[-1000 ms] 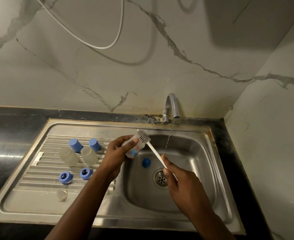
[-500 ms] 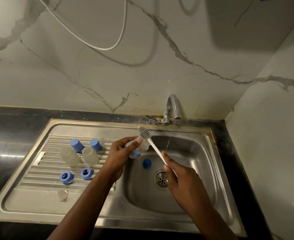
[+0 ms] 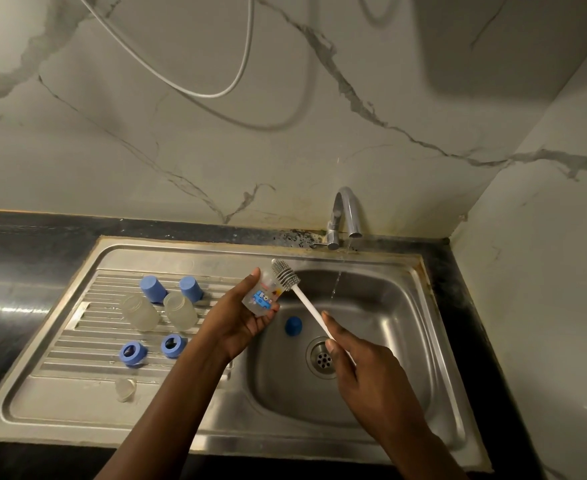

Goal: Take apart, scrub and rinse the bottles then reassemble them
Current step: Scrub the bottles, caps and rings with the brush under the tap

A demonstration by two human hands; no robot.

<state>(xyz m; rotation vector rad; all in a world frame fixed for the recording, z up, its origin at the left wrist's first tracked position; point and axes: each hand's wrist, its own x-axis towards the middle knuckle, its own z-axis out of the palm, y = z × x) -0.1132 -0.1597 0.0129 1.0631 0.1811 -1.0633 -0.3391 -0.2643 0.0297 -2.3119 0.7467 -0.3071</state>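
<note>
My left hand (image 3: 240, 317) grips a small clear bottle (image 3: 261, 299) with a blue print, held over the left edge of the sink basin. My right hand (image 3: 361, 372) holds the white handle of a bottle brush (image 3: 287, 273), whose grey bristled head lies against the bottle's upper end. On the drainboard stand two clear bottle bodies (image 3: 139, 312) (image 3: 180, 311), two blue caps (image 3: 153, 288) (image 3: 190, 288) behind them, two blue screw rings (image 3: 133, 353) (image 3: 173, 345) and a clear teat (image 3: 125, 388). Another blue cap (image 3: 293, 325) lies in the basin.
The steel sink (image 3: 406, 327) has a drain (image 3: 321, 356) under my right hand. A thin stream of water runs from the tap (image 3: 345, 216) at the back. Black counter surrounds the sink; a marble wall rises close on the right. A white hose hangs on the wall.
The brush head has shifted slightly along the bottle's upper end, and the bottle has tilted a little in my left hand. Nothing on the drainboard moved.
</note>
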